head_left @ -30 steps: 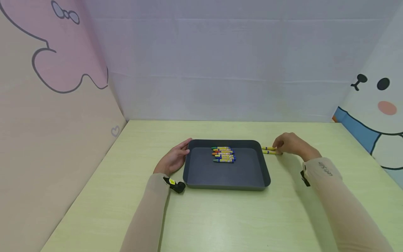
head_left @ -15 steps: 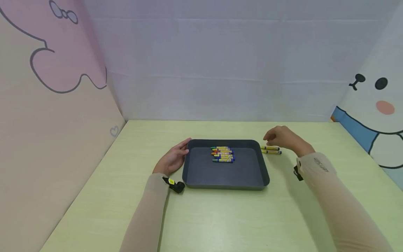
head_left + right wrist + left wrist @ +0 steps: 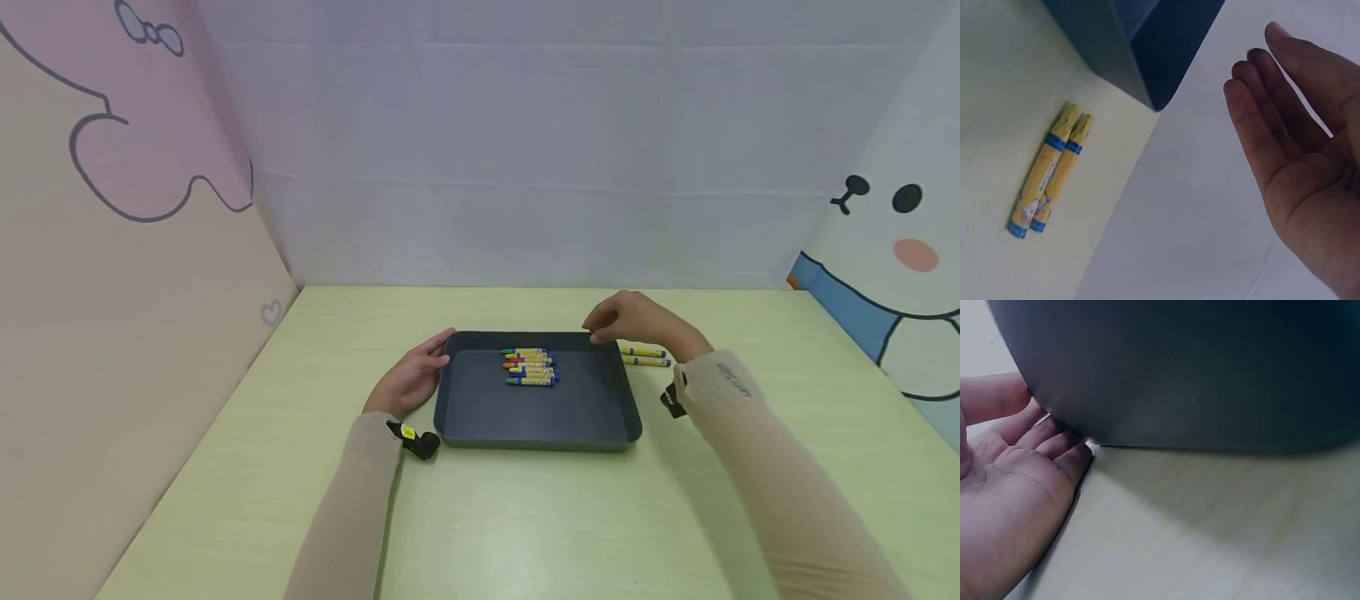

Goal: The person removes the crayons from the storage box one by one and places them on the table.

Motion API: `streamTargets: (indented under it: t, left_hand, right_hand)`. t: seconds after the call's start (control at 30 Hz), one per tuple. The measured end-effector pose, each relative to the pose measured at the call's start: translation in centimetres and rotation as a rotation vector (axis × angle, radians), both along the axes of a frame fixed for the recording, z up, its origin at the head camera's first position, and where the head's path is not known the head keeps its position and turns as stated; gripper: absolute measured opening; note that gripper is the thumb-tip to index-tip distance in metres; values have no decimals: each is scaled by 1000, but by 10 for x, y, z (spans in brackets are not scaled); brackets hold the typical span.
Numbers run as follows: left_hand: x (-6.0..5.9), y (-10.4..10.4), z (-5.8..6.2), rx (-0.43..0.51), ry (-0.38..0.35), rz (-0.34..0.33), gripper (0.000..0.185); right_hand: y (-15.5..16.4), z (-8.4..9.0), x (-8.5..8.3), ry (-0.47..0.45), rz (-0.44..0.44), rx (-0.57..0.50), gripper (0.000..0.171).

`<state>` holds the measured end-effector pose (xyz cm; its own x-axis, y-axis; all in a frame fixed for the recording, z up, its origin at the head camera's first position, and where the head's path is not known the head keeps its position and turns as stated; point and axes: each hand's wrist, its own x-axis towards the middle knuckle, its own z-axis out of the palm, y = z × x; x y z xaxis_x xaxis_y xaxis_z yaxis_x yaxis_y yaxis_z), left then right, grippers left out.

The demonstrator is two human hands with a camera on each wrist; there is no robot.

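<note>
A dark grey rectangular tray [image 3: 573,417] lies on the table with several crayons [image 3: 531,367] grouped in it, in yellow and blue wrappers, their tips green, yellow, red and orange. My left hand [image 3: 406,384] rests palm up at the tray's left side, thumb and fingertips touching its outer wall; some fingertips are hidden behind it. Over the tray's back right corner hovers my right hand [image 3: 630,319], fingers loosely bent. In the right wrist view its thumb stands apart from the fingers, with nothing visible between. Two yellow crayons [image 3: 1038,178] lie side by side just right of the tray.
The pale yellow-green table [image 3: 517,517] stretches in front of the tray and to both sides. A white wall [image 3: 525,167] stands behind it. Side panels with cartoon drawings [image 3: 911,225] flank the table.
My right hand has left the two yellow crayons and moved left and slightly up, over the tray's back right corner. My left hand and the tray have stayed in place.
</note>
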<state>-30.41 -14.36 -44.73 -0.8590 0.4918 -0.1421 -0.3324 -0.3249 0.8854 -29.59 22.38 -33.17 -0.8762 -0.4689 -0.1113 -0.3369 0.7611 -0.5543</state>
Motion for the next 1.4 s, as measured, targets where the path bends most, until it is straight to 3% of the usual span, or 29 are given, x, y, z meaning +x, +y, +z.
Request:
streamTargets:
  t: [0.87,1.4]
  left_hand:
    - [-2,0,0,11,12,-8,64]
    - [0,-1,1,11,14,-19,64]
  right_hand:
    - [-65,-23,-8,-146,224,-5,24]
    - [-84,-34,-7,-165,235,109,20]
